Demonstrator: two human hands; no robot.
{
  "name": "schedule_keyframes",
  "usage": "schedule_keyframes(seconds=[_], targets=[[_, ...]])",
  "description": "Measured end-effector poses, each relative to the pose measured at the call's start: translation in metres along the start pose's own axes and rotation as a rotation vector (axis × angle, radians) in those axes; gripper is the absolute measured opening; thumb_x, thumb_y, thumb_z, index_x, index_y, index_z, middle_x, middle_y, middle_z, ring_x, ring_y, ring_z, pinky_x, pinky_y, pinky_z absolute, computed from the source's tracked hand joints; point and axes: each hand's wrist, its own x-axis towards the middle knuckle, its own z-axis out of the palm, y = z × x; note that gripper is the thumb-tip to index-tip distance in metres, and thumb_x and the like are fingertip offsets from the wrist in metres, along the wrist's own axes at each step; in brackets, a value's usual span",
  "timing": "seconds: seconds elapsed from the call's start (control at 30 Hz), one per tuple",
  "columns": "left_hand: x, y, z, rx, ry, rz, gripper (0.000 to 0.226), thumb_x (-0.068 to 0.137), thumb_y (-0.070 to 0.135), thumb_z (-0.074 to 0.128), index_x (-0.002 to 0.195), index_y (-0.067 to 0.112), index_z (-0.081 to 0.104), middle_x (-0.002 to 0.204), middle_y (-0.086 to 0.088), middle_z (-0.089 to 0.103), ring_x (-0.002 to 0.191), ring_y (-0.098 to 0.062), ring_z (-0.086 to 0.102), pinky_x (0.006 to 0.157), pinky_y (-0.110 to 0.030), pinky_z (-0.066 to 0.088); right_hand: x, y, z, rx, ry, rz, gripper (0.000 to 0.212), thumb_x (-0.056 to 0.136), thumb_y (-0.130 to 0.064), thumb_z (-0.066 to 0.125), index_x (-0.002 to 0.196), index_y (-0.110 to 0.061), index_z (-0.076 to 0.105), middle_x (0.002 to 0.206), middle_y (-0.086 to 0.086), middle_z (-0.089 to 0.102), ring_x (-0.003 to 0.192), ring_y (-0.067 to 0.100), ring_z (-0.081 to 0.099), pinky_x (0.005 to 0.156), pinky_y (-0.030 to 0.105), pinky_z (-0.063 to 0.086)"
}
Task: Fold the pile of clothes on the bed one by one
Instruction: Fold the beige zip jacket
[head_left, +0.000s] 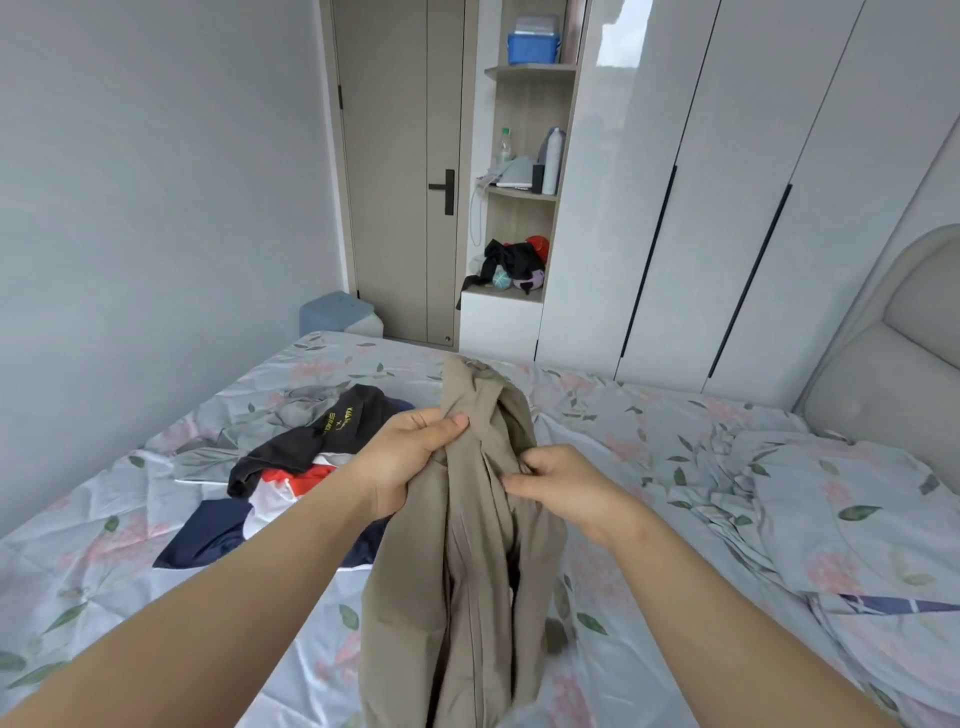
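Observation:
A beige garment (467, 582) hangs bunched in front of me above the bed (130, 561). My left hand (410, 460) grips its upper part, thumb pressed on the cloth. My right hand (566, 491) pinches a fold a little lower on the right side. To the left on the floral sheet lies the pile of clothes (291, 467): a black piece with yellow lettering over red, white and navy pieces. The garment's lower end runs out of the bottom of the view.
A rumpled floral quilt (857, 519) lies at the right by the padded headboard (904, 332). White wardrobe doors (727, 208), open shelves with bottles and clothes (519, 260), a door (400, 171) and a blue stool (340, 314) stand beyond the bed.

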Motion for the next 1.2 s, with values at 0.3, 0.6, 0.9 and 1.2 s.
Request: schedule_keyframes(seconds=[0.3, 0.6, 0.9, 1.2], targets=[[-0.001, 0.031, -0.012, 0.166, 0.092, 0.056, 0.011, 0.089, 0.005, 0.060, 0.087, 0.006, 0.070, 0.080, -0.007, 0.074, 0.067, -0.015, 0.070, 0.061, -0.025, 0.058, -0.008, -0.040, -0.041, 0.542, 0.004, -0.032, 0.020, 0.073, 0.002, 0.068, 0.076, -0.009, 0.052, 0.078, 0.009, 0.058, 0.069, 0.017, 0.061, 0.068, 0.027, 0.046], [-0.001, 0.031, 0.014, 0.179, -0.079, 0.062, 0.013, 0.086, -0.005, 0.059, 0.091, 0.003, 0.068, 0.079, -0.009, 0.073, 0.066, -0.016, 0.070, 0.060, -0.024, 0.057, -0.015, -0.029, -0.012, 0.563, -0.172, 0.221, 0.013, 0.086, -0.016, 0.064, 0.098, -0.012, 0.065, 0.079, 0.002, 0.072, 0.068, 0.014, 0.064, 0.061, 0.023, 0.045], [-0.001, 0.046, -0.023, 0.628, 0.041, 0.084, 0.046, 0.074, -0.016, 0.067, 0.105, 0.018, 0.067, 0.110, -0.004, 0.065, 0.098, -0.016, 0.061, 0.089, -0.026, 0.052, -0.011, -0.022, -0.056, 0.666, 0.083, 0.092, 0.019, 0.092, 0.006, 0.050, 0.085, -0.010, 0.057, 0.078, 0.007, 0.068, 0.064, 0.015, 0.066, 0.064, 0.029, 0.055], [0.010, 0.048, -0.015, 1.022, 0.050, 0.342, 0.041, 0.068, -0.013, 0.072, 0.098, 0.015, 0.067, 0.088, 0.001, 0.061, 0.081, -0.016, 0.055, 0.069, -0.012, 0.042, -0.016, 0.020, -0.030, 0.171, -0.308, 0.378, 0.017, 0.086, 0.006, 0.061, 0.093, -0.009, 0.058, 0.076, 0.003, 0.053, 0.055, 0.007, 0.045, 0.045, 0.016, 0.035]])
